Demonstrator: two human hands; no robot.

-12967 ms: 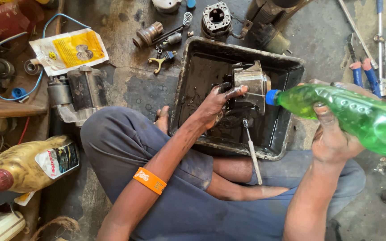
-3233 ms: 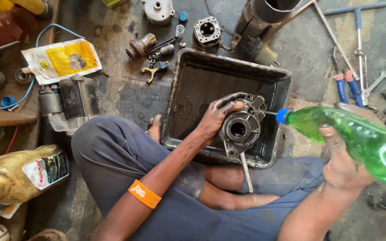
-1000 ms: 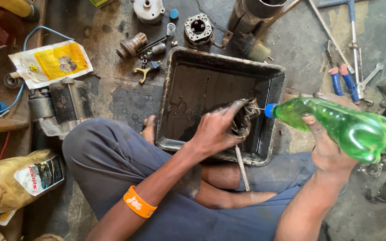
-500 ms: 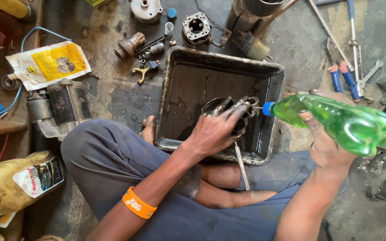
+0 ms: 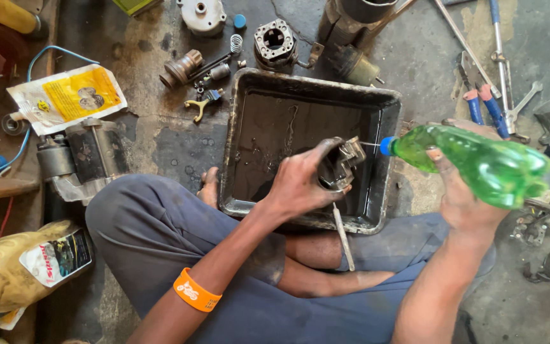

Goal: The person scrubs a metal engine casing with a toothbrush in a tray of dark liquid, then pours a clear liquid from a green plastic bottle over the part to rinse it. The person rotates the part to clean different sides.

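- My left hand (image 5: 300,185) is closed around a small metal engine part (image 5: 340,167), holding it over the right half of the black metal tray (image 5: 275,83), just above the dark liquid pooled on the tray floor.
- My right hand (image 5: 463,204) is wrapped around a green plastic bottle (image 5: 472,162), tipped on its side with its blue nozzle (image 5: 386,146) pointing at the part; a thin jet runs from the nozzle to the metal.
- I judge the rinse to be under way: the part looks wet and dark, the tray already holds dirty fluid, and the bottle is partly full.
- How clean the part is I cannot tell; my fingers hide most of it.
- A thin metal rod (image 5: 343,237) leans over the tray's near rim beneath the part.
- Much looks unwashed: a round housing (image 5: 274,43), a coil spring (image 5: 235,43), a brass-coloured fitting (image 5: 183,65) and other small pieces lie on the concrete floor beyond the tray, dry and well apart from it.
- Blue-handled pliers (image 5: 485,105) and a spanner (image 5: 526,99) lie to the right, untouched.
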